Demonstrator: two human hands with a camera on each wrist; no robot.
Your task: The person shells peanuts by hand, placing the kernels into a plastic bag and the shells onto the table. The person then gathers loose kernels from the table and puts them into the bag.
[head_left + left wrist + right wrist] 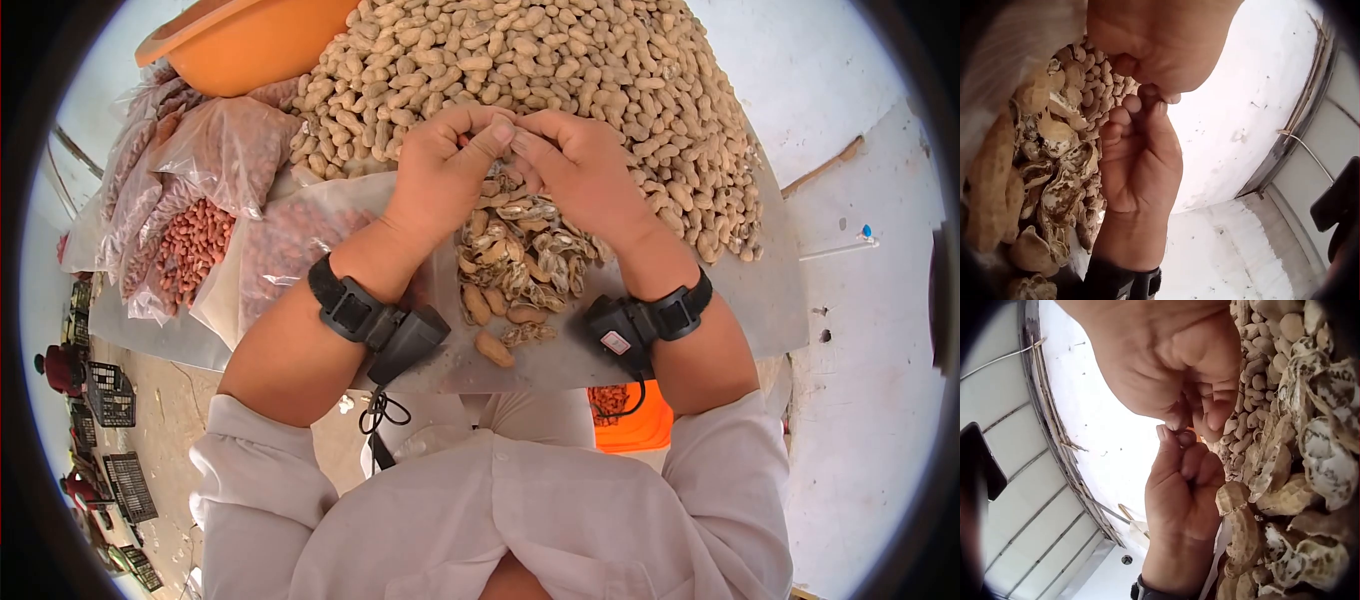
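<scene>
Grey surface (550,372); upper centre, our left hand (445,170) and right hand (585,170) press fingers together above cracked tan peanut shells (530,250), any pinched item hidden.

The left forearm (285,335) and the right forearm (705,355) are slanting inward, both wrists (400,238) sitting well apart. The left hand (440,175) and the right hand (583,175) are facing each other — thumbs (484,146) and fingertips (1185,438) clustering closely between them. The bent fingers (548,122) are hiding any pinch.

Peanut heap (560,65) and basin (245,50) partly beyond head view's top edge
</scene>
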